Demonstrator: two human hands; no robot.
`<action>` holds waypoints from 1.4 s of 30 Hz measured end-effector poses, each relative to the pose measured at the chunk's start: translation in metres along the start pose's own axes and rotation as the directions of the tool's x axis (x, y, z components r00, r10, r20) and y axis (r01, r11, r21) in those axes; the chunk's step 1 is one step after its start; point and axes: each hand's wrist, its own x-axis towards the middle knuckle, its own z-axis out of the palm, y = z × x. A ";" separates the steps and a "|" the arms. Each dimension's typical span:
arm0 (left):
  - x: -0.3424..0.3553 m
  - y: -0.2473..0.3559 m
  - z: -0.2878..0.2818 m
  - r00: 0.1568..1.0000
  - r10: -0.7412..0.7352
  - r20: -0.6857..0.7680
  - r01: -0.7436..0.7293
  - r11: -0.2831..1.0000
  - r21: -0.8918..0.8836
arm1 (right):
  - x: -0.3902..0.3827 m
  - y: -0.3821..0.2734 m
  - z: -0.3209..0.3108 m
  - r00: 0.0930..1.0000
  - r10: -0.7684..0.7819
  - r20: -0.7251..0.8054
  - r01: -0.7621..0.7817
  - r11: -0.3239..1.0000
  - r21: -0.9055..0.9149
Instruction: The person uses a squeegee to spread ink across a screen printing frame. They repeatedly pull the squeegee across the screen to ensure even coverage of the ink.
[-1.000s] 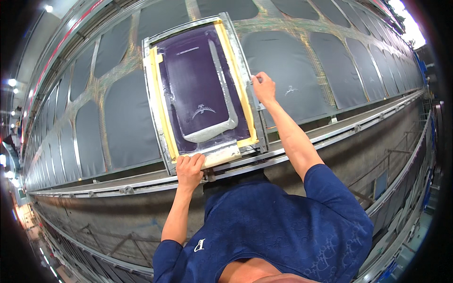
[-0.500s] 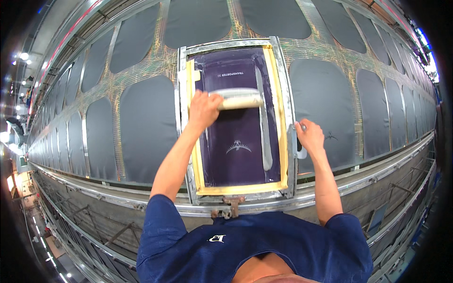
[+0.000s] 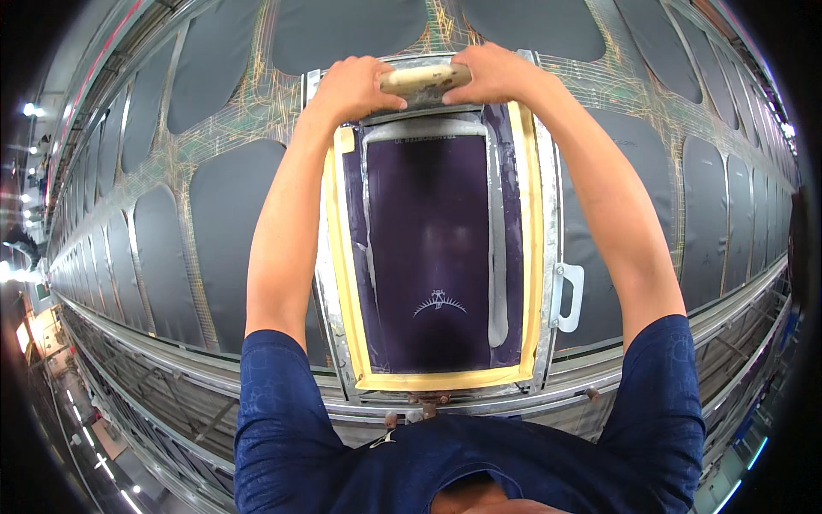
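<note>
A squeegee (image 3: 424,80) with a pale worn handle stands crosswise at the far end of a printing screen (image 3: 428,227). My left hand (image 3: 355,88) grips its left end and my right hand (image 3: 492,75) its right end, thumbs on the near side. The screen has dark purple mesh in a metal frame edged with yellow tape (image 3: 445,378). Light grey ink (image 3: 498,300) lies in a streak down the mesh's right side and in a band just nearer than the squeegee. A crown-like pale motif (image 3: 439,302) shows toward the near end.
A white handle (image 3: 569,297) juts from the frame's right side. Dark rounded fabric panels (image 3: 227,231) lie in rows on the long table, with streaky coloured lines between them. A metal rail (image 3: 591,373) runs along the table's near edge, by my body.
My left hand has carried the squeegee to the screen's far end. My right hand has left the frame's right-side handle and now grips the squeegee too. The view has shifted slightly.
</note>
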 end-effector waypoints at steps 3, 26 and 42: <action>0.004 -0.008 0.008 1.000 0.012 -0.026 -0.012 1.000 -0.007 | 0.007 0.009 0.010 0.993 -0.056 -0.106 0.051 0.997 -0.049; -0.332 0.114 0.118 0.974 0.189 -0.122 -0.194 0.980 -0.033 | -0.306 -0.143 0.153 0.994 -0.080 -0.068 0.080 0.997 -0.003; 0.004 -0.013 0.014 0.987 0.082 -0.140 -0.066 0.991 0.115 | 0.012 0.007 0.006 0.996 -0.049 -0.078 0.042 0.995 -0.086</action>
